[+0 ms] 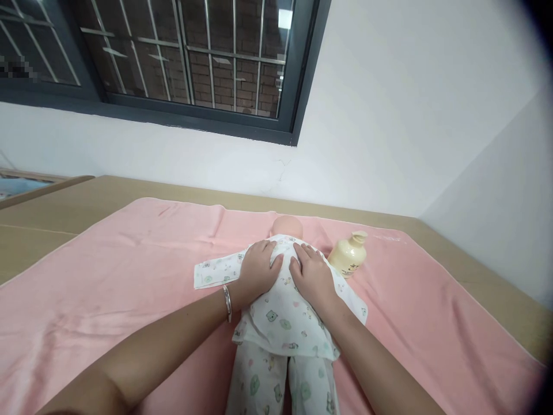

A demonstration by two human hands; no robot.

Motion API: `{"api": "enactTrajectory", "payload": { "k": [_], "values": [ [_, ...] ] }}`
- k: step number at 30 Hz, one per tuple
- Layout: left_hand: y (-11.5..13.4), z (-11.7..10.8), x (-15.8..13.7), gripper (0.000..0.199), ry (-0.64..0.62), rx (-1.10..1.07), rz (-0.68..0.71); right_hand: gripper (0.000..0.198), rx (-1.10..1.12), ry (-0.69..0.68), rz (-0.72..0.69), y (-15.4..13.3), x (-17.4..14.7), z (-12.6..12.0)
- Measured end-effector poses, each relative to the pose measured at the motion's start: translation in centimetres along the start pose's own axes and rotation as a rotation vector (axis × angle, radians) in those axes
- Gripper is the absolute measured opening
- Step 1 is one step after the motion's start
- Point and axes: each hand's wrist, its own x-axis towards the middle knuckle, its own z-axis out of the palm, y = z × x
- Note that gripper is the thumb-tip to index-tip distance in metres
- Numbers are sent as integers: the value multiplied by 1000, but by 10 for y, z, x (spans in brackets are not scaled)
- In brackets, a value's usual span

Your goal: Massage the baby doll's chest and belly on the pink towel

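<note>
A baby doll [287, 226] lies stretched out with its head away from me, dressed in a white printed top [285, 314] and matching trousers [259, 374]. Flat on the upper left of the top rests my left hand [259, 268], a silver bangle on its wrist. My right hand [314, 274] lies on the upper right, fingers extended, thumb close to the other thumb. One sleeve [218, 271] spreads out to the left; the other slants down right, partly behind my right forearm. Which way the doll faces I cannot tell.
A pale yellow pump bottle [349, 253] stands tilted just right of the doll's shoulder. Under everything is a pink blanket [129, 288] on a wooden surface [108, 193]. A white wall [371, 127] and a barred, dark-framed window [199, 115] are behind.
</note>
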Motion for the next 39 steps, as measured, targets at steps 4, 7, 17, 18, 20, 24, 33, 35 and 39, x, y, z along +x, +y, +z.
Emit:
{"api": "enactTrajectory", "payload": {
  "k": [4, 7, 17, 18, 20, 24, 33, 35, 39],
  "values": [
    [4, -3, 0, 30, -13, 62, 12, 44, -5, -9, 3, 1, 2, 0],
    [2, -2, 1, 30, -34, 60, 2, 45, 25, -45, -45, 5, 5, -1],
    [-7, 4, 2, 35, -25, 53, 203, 50, 45, -29, -163, 9, 8, 1],
    [-6, 3, 3, 35, -27, 54, 233, 49, 44, -11, -171, 9, 7, 1],
    [-5, 1, 2, 34, -3, 59, 268, 46, 48, 43, -176, 7, 5, 2],
    [-2, 0, -2, 28, 77, 63, 259, 36, 59, 168, -142, 5, -1, 3],
    [-5, 3, 1, 37, -13, 39, 139, 47, 57, 8, -7, 3, 2, 1],
    [-7, 4, 2, 38, -27, 36, 165, 48, 60, -7, -13, 4, 4, 2],
    [-10, 6, -1, 33, 43, -13, 246, 48, 61, 24, -38, 5, 2, 2]
  ]
}}
